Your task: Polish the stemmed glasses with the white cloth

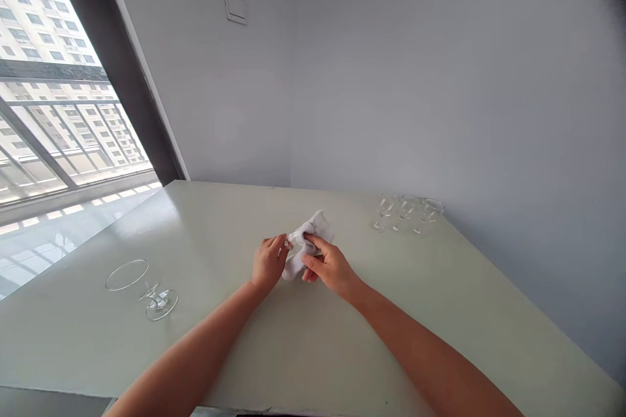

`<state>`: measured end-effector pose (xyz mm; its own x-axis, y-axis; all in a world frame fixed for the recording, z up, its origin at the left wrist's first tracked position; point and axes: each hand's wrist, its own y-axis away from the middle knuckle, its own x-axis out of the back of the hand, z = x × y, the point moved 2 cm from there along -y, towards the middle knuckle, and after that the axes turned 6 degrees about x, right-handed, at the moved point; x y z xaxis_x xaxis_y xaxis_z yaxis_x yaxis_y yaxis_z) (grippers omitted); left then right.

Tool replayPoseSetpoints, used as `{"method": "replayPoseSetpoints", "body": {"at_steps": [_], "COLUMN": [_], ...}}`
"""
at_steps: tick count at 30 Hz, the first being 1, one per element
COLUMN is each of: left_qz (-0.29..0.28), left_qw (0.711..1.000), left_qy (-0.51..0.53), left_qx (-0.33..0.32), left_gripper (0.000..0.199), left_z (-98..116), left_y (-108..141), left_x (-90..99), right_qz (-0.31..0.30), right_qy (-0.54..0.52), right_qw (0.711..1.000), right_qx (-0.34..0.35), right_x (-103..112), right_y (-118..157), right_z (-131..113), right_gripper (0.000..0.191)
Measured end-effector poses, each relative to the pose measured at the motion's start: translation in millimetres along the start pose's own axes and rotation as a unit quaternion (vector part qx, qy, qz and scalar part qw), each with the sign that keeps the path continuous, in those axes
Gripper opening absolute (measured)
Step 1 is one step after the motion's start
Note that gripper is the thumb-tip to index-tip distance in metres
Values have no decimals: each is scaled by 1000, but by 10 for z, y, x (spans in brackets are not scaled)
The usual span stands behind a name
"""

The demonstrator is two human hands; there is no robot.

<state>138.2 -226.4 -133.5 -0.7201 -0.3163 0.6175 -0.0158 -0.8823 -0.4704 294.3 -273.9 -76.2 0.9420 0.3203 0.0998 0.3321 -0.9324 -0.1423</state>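
Observation:
Above the middle of the table, my left hand (270, 263) is closed around the stem end of a small stemmed glass (295, 239). Most of that glass is hidden by my fingers and by a white cloth (321, 227). My right hand (328, 267) pinches the cloth against the glass, thumb on the near side and fingers over the top. One end of the cloth sticks up past my right fingers, while another part hangs below between both hands.
A larger stemmed glass (157, 300) stands at the left of the pale table (303, 358). Several small stemmed glasses (409, 208) are grouped at the back right, near the wall (440, 78). A window with a railing (73, 137) lies beyond the table's left edge.

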Motion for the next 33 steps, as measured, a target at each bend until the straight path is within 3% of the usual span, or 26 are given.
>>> {"method": "replayPoseSetpoints", "body": {"at_steps": [4, 7, 9, 13, 15, 18, 21, 24, 26, 28, 29, 30, 31, 32, 33], "left_qz": [-43, -73, -91, -111, -84, -75, -124, -169, -277, -433, -494, -529, -533, -502, -441], "left_qw": [995, 993, 992, 989, 992, 993, 990, 984, 946, 852, 802, 771, 769, 799, 849], "left_qy": [-33, -41, -44, -21, 4, 22, 8, 56, 165, 284, 322, 341, 340, 321, 283], "left_qx": [-79, -81, -80, -90, -94, -88, -73, -23, 38, 86, 97, 98, 93, 83, 65], "left_gripper": [20, 19, 20, 22, 23, 26, 26, 25, 28, 35, 39, 41, 41, 40, 38], "left_z": [-7, -26, -34, 9, 51, 93, 110, 139, 175, 237, 271, 302, 323, 335, 339], "left_y": [20, 29, 29, 20, 7, -12, -22, -27, -14, 29, 54, 73, 81, 79, 67], "left_x": [41, 53, 57, 80, 120, 172, 188, 224, 244, 259, 269, 276, 275, 267, 255], "right_qz": [-45, -48, -77, -94, -66, -13, -8, -73, -147, -225, -253, -263, -257, -234, -199], "right_qy": [111, 239, 258, 134, 22, -120, -132, -47, 10, 46, 55, 60, 63, 68, 72], "right_qw": [993, 968, 961, 986, 998, 991, 989, 995, 988, 973, 966, 962, 964, 970, 977], "right_qx": [12, 56, 65, 27, -6, -55, -73, -48, -37, -31, -29, -27, -26, -25, -24], "right_x": [35, 90, 123, 173, 173, 156, 173, 265, 347, 420, 450, 475, 495, 509, 514], "right_y": [-5, -12, -17, -54, -83, -116, -118, -82, -28, 42, 75, 99, 112, 112, 98], "right_z": [86, 108, 128, 179, 199, 212, 181, 55, -84, -242, -314, -371, -408, -419, -404], "right_gripper": [27, 18, 21, 29, 33, 37, 37, 34, 29, 21, 19, 17, 17, 17, 18]}}
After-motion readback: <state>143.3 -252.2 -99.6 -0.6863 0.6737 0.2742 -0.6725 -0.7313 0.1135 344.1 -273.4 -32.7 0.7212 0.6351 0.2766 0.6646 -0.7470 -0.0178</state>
